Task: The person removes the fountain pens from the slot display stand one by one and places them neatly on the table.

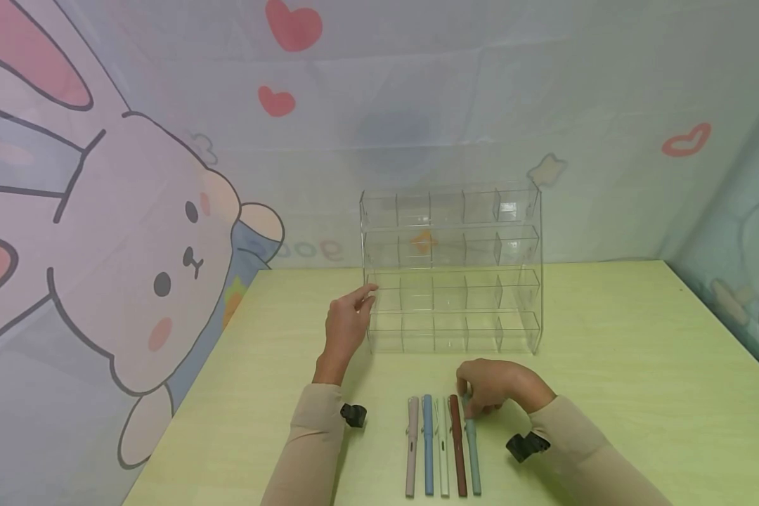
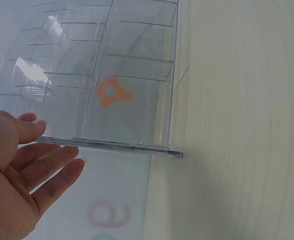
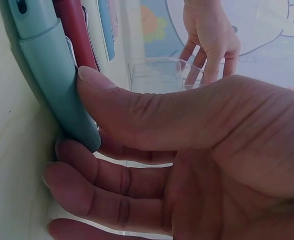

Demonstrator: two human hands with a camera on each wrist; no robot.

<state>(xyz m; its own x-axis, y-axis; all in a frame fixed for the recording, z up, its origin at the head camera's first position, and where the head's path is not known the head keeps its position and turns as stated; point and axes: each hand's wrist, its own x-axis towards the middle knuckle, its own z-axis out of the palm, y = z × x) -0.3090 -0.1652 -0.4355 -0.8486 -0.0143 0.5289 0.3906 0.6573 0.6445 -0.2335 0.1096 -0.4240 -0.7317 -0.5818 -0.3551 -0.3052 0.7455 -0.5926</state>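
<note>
A clear plastic rack [image 1: 450, 313] with tiers of small compartments stands upright on the table. At its left side edge my left hand [image 1: 348, 325] holds the panel, the thumb on the inner face and the fingers behind, as the left wrist view shows. My right hand [image 1: 498, 385] is at the capped end of a teal pen [image 1: 474, 460], the rightmost in a row. In the right wrist view the thumb presses the cap of that pen, with fingertips curled by its end. Left of it lie a dark red pen [image 1: 458, 450], a whitish pen [image 1: 443, 460], a blue pen [image 1: 428, 450] and a pinkish pen [image 1: 412, 450].
The pale yellow-green table [image 1: 620, 365] extends to both sides of the rack. Behind it hangs a backdrop cloth [image 1: 481, 91] with hearts and a large cartoon rabbit. A small black camera is strapped at each wrist.
</note>
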